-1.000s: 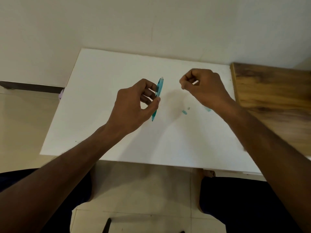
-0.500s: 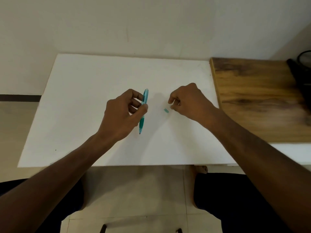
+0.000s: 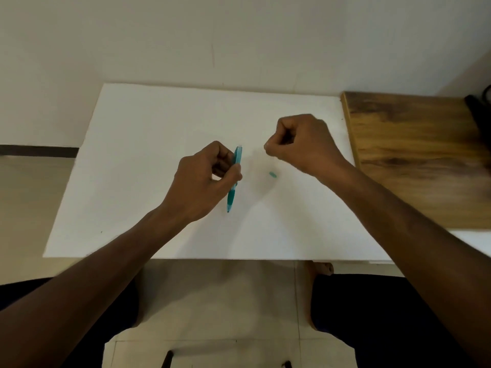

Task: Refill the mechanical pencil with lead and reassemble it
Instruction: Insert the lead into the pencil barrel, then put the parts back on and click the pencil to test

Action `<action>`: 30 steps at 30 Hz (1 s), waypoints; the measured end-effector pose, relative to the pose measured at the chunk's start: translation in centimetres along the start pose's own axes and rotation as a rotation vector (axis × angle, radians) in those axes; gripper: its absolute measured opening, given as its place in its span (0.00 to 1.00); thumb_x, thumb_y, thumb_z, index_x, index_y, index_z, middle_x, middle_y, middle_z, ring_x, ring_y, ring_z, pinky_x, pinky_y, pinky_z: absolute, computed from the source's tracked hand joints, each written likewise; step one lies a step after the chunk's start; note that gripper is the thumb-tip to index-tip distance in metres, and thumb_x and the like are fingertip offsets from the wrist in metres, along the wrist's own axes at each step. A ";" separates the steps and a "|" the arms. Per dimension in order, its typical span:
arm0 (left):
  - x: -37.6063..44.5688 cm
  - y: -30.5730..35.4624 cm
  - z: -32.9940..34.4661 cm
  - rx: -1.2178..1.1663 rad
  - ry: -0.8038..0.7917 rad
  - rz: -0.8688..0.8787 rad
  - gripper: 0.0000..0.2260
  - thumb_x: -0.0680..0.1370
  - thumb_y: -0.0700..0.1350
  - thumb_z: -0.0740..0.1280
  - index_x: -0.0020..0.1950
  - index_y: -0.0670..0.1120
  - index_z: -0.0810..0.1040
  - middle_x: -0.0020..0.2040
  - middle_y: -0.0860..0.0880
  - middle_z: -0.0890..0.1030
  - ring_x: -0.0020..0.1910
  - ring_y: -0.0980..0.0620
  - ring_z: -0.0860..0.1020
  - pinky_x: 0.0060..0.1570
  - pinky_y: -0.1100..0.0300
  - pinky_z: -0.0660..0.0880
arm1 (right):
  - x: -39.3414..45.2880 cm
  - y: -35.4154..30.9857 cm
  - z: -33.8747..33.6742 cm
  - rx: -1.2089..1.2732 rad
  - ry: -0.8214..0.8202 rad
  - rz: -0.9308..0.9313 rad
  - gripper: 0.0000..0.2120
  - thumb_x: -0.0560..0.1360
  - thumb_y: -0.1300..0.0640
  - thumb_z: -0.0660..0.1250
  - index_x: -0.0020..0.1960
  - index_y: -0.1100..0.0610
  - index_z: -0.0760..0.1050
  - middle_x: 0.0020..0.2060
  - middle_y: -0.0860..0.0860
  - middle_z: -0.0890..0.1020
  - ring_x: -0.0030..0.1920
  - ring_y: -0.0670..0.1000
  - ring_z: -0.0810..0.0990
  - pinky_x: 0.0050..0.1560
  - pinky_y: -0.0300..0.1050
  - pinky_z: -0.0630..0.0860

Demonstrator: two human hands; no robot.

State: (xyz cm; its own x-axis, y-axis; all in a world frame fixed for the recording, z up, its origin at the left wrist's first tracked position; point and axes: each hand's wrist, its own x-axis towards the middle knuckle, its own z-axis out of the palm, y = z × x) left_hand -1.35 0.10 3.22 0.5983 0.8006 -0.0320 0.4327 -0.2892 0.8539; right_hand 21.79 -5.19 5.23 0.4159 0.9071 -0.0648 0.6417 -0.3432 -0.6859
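Note:
My left hand (image 3: 204, 181) grips a teal mechanical pencil (image 3: 234, 179) near its middle, held almost upright above the white table (image 3: 148, 155), its tip pointing toward me. My right hand (image 3: 305, 144) hovers to the right of the pencil with thumb and forefinger pinched together; whatever sits between them is too small to make out. A small teal cap (image 3: 272, 174) lies on the table below and between the two hands.
A wooden board (image 3: 419, 155) lies along the table's right side, with a dark object (image 3: 478, 102) at its far corner. A wall stands right behind the table. My legs and the tiled floor are below the front edge.
My right hand dipped to the table beside the teal cap, then lifted away again, fingers pinched. The left hand keeps its hold on the pencil. The camera view has shifted.

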 end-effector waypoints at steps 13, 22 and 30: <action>0.2 0.2 -0.3 0.029 0.091 0.043 0.08 0.87 0.49 0.63 0.64 0.48 0.77 0.43 0.54 0.81 0.38 0.51 0.78 0.34 0.69 0.70 | -1.3 -2.2 1.5 0.398 -0.092 -0.074 0.07 0.77 0.57 0.78 0.53 0.49 0.89 0.40 0.45 0.90 0.41 0.47 0.88 0.51 0.37 0.83; 0.2 0.2 -0.3 0.043 0.093 0.112 0.08 0.87 0.50 0.64 0.63 0.50 0.80 0.43 0.51 0.84 0.33 0.45 0.76 0.35 0.56 0.71 | -1.0 -2.1 1.7 0.447 -0.109 -0.118 0.03 0.77 0.56 0.77 0.50 0.53 0.87 0.40 0.50 0.89 0.41 0.54 0.87 0.54 0.49 0.86; 0.3 0.1 -0.3 0.036 0.109 0.118 0.08 0.87 0.50 0.64 0.62 0.50 0.80 0.44 0.50 0.84 0.35 0.46 0.77 0.35 0.58 0.70 | -0.9 -1.8 1.6 0.483 -0.211 -0.102 0.03 0.79 0.59 0.74 0.52 0.58 0.85 0.43 0.52 0.89 0.44 0.51 0.88 0.52 0.44 0.84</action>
State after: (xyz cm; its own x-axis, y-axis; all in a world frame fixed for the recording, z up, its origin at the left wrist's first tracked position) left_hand -1.36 0.44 3.48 0.5707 0.8115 0.1259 0.3885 -0.4019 0.8292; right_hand 19.22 -4.95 5.34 0.1961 0.9764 -0.0906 0.2820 -0.1446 -0.9485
